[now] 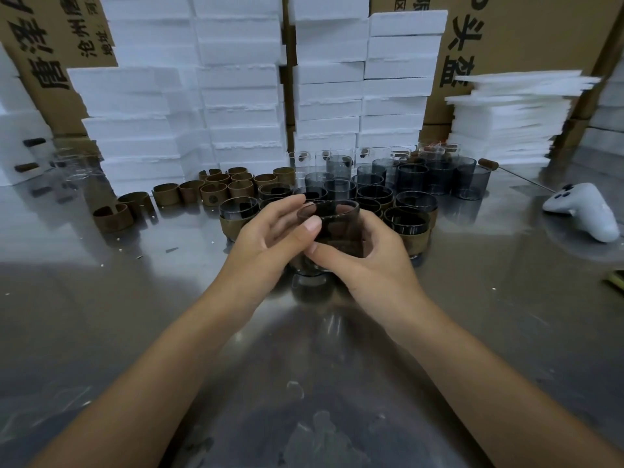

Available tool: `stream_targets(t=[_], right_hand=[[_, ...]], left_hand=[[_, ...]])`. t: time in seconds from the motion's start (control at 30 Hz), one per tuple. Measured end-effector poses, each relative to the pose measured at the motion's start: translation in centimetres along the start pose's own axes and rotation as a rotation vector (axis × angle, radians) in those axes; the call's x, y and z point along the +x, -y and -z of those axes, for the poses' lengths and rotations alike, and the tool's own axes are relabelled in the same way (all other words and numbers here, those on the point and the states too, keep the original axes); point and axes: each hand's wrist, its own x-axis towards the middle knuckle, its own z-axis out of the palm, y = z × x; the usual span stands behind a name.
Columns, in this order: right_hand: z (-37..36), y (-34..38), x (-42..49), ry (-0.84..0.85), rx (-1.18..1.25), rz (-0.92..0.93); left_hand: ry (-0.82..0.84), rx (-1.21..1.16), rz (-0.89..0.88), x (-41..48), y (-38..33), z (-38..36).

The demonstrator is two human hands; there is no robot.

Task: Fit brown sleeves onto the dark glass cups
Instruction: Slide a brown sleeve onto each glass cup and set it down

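A dark glass cup (332,219) stands on the steel table at centre, held between both hands. My left hand (270,238) wraps its left side with the thumb on the front wall. My right hand (368,258) curls round its lower right side, where a brown sleeve (351,248) shows dimly on the glass. Behind the hands stand several dark cups wearing sleeves (410,228). Bare dark cups (439,175) are grouped further back. Loose brown sleeves (165,194) lie in a row to the left.
Stacks of white foam boxes (236,96) and cardboard cartons line the back. A pile of foam sheets (510,123) sits at the right rear. A white game controller (584,211) lies on the steel table (101,298) at the right. Clear glasses (72,167) stand far left.
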Motion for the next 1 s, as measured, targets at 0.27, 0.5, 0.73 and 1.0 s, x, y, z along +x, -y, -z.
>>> stream_targets(t=[0.27, 0.5, 0.73, 1.0], right_hand=[[-0.2, 0.2, -0.2, 0.042, -0.030, 0.063], [0.0, -0.4, 0.2, 0.093, -0.012, -0.043], [0.6, 0.1, 0.8, -0.082, 0.095, -0.245], [1.1, 0.1, 1.0, -0.056, 0.313, -0.329]], left_hand=[[0.058, -0.016, -0.026, -0.4, -0.7, -0.3], [-0.021, -0.013, -0.118, -0.2, -0.4, -0.1], [-0.101, 0.019, -0.174, -0.1, -0.4, 0.1], [-0.056, 0.094, -0.146, -0.5, -0.3, -0.5]])
